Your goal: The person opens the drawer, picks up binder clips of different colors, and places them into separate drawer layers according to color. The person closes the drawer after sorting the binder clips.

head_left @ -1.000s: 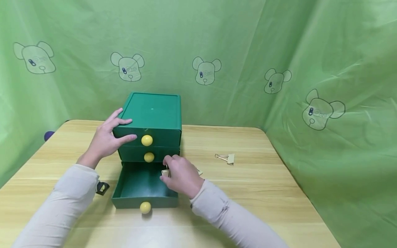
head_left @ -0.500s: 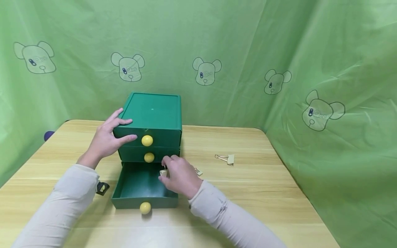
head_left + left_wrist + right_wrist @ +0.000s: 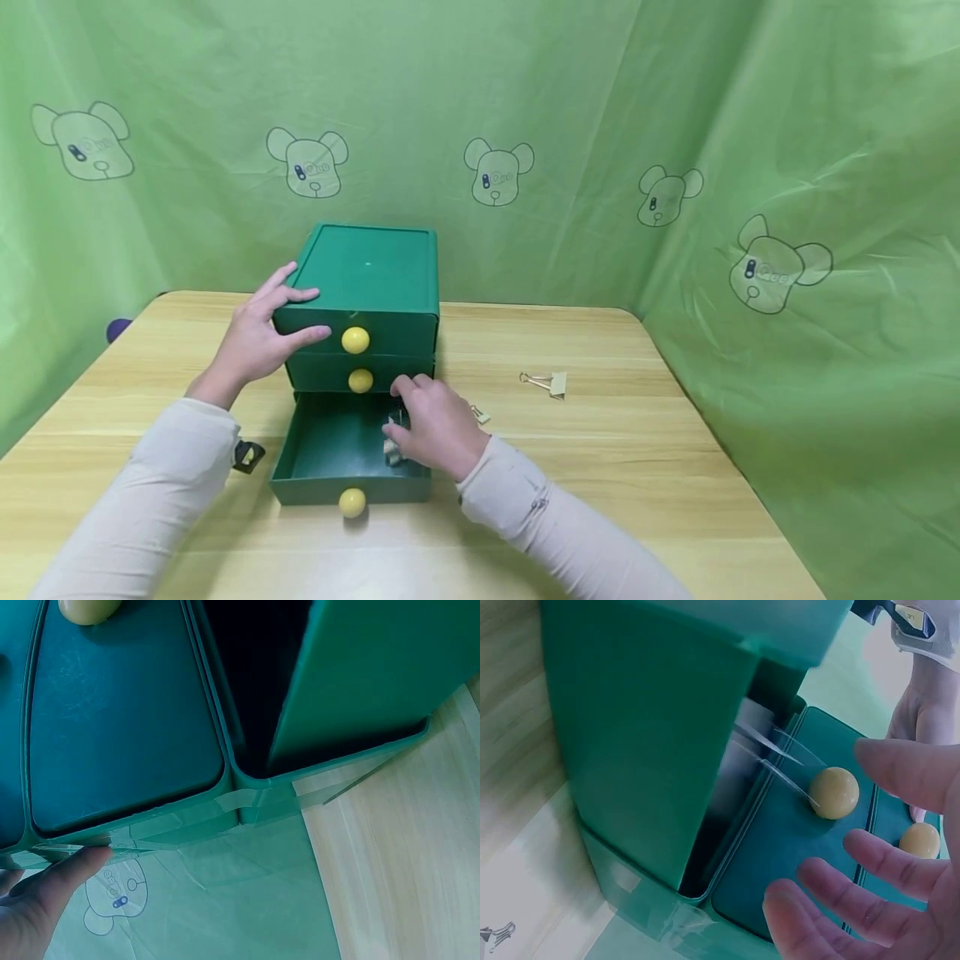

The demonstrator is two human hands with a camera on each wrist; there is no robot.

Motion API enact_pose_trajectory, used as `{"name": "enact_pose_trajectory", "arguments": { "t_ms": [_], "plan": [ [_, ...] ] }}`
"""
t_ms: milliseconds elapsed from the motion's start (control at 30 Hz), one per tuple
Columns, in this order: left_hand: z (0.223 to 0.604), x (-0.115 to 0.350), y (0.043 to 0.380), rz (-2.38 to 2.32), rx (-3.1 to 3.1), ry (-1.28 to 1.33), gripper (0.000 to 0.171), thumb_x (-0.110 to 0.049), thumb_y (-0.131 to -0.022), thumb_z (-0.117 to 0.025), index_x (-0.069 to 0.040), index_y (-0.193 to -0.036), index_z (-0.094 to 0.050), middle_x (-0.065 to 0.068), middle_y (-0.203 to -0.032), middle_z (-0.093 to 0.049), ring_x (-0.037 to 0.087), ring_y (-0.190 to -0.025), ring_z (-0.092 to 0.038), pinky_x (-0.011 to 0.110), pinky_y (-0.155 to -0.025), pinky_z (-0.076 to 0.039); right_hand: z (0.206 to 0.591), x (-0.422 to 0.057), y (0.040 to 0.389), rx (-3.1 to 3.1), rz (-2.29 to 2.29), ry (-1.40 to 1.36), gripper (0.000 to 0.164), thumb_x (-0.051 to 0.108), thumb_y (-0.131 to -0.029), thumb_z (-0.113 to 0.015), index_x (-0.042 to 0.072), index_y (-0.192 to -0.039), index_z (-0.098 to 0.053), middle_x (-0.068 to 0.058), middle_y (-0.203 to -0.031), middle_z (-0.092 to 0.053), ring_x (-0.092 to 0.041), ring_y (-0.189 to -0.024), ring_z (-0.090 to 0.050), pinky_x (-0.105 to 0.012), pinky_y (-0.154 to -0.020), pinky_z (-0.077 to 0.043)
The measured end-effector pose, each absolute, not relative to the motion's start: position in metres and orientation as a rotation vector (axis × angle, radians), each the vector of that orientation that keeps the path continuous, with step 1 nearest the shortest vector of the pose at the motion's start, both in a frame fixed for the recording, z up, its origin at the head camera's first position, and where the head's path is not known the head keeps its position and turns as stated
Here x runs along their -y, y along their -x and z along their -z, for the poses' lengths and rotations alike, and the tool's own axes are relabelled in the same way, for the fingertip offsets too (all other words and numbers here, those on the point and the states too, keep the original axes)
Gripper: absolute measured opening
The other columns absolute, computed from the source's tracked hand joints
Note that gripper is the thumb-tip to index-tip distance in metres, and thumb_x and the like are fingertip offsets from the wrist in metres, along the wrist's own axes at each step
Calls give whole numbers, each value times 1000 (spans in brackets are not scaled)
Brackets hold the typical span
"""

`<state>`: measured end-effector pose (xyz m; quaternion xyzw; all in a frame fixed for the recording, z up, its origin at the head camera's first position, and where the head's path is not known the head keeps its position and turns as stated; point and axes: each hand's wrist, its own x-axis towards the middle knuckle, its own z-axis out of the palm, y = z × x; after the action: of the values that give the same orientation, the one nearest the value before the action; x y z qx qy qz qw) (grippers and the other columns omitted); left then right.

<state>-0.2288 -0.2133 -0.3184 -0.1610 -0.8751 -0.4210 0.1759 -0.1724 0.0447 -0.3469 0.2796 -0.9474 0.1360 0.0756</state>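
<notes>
My left hand [image 3: 255, 337] rests on the front left corner of a green drawer cabinet [image 3: 367, 271], fingers spread over the top and thumb straight along the front. The bottom drawer [image 3: 330, 442] is pulled out. Over its right side is my right hand [image 3: 442, 425], whose fingers [image 3: 885, 896] are parted with nothing between them in the right wrist view. A pale binder clip [image 3: 392, 451] shows as a blur below these fingers, inside the drawer. The right wrist view shows the blurred clip [image 3: 742, 754] apart from the hand, its wire handles pointing toward the upper drawers.
On the wooden table [image 3: 600, 475], right of the cabinet, lie a binder clip [image 3: 557, 384] and another clip [image 3: 482, 415] partly behind my right hand. Yellow round knobs [image 3: 352, 502] mark the drawers. A green curtain [image 3: 585, 125] hangs behind and to the right.
The right hand has shifted slightly left and parted its fingers. The binder clip it pinched has come free and dropped into the open drawer. The left hand stays put.
</notes>
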Motion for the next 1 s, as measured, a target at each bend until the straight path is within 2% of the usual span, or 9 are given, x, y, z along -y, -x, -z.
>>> {"name": "enact_pose_trajectory", "arguments": {
  "t_ms": [167, 400, 733, 1000],
  "plan": [
    [321, 215, 229, 1194, 2471, 476, 56, -30, -83, -77, -4, -130, -59, 11, -159, -23, 45, -142, -19, 71, -103, -20, 349, -48, 173, 2838, -394, -828, 41, 36, -84, -75, 10, -113, -63, -4, -98, -65, -15, -78, -60, -25, -68, -53],
    [321, 214, 228, 1177, 2480, 475, 57, -31, -83, -77, -4, -130, -59, 10, -159, -23, 46, -141, -19, 72, -102, -19, 346, -61, 178, 2820, -437, -791, 36, 36, -86, -73, 9, -108, -64, -4, -93, -65, -14, -73, -59, -27, -62, -52],
    [317, 211, 230, 1189, 2481, 453, 56, -29, -82, -79, -4, -128, -60, 9, -158, -24, 42, -142, -20, 69, -105, -19, 338, -82, 194, 2822, -464, -745, 28, 33, -87, -72, 8, -99, -65, -2, -91, -67, -15, -78, -62, -29, -70, -53],
    [318, 213, 228, 1181, 2482, 468, 57, -29, -83, -78, -3, -130, -59, 10, -159, -23, 44, -142, -19, 70, -104, -18, 343, -100, 207, 2736, -480, -746, 22, 28, -86, -73, 10, -85, -63, 0, -77, -61, -12, -65, -53, -26, -60, -48]
  ]
}}
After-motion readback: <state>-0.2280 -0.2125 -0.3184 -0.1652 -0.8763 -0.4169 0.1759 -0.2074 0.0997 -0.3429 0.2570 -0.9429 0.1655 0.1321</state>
